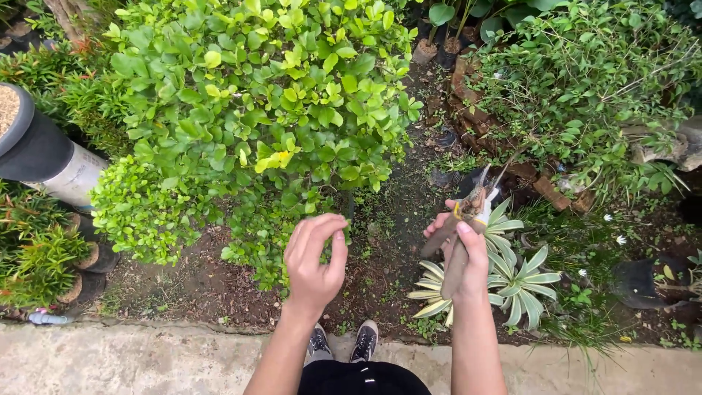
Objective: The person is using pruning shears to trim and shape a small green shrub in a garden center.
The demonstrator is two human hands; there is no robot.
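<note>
**A:** What is in view, looking down from the person's head?

**B:** A garden bed beyond a concrete kerb (146, 355). Two bare forearms reach out from the near edge, and the toes of dark sneakers (344, 342) show below them.

**A:** What are the hands doing?

**B:** The right hand (462, 257) is closed around the handles of a pair of pruning shears (468, 219). The left hand (316, 257) holds nothing. Its fingers are curled loosely, fingertips drawn toward the thumb, at the near lower edge of a dense green shrub (256, 110).

**A:** How do the shears lie?

**B:** Their long axis runs from near to far, leaning slightly right. The handles are in the palm and the blades point away from the person, toward bare soil and a thin-stemmed bush (585, 80) far right. The blades look close together, but their tips blur into the dark ground.

**A:** Where is the shrub from the hands?

**B:** It fills the far left and centre. The left hand is the nearer one, its fingertips at, or just short of, the lowest leaves; I cannot tell whether they touch. The right hand and shears sit to the right of the shrub, apart from its foliage.

**A:** Anything else?

**B:** A striped, strap-leaved plant (512, 281) lies beneath the right wrist. A dark pot on a pale pipe (44, 157) stands at the far left.
</note>
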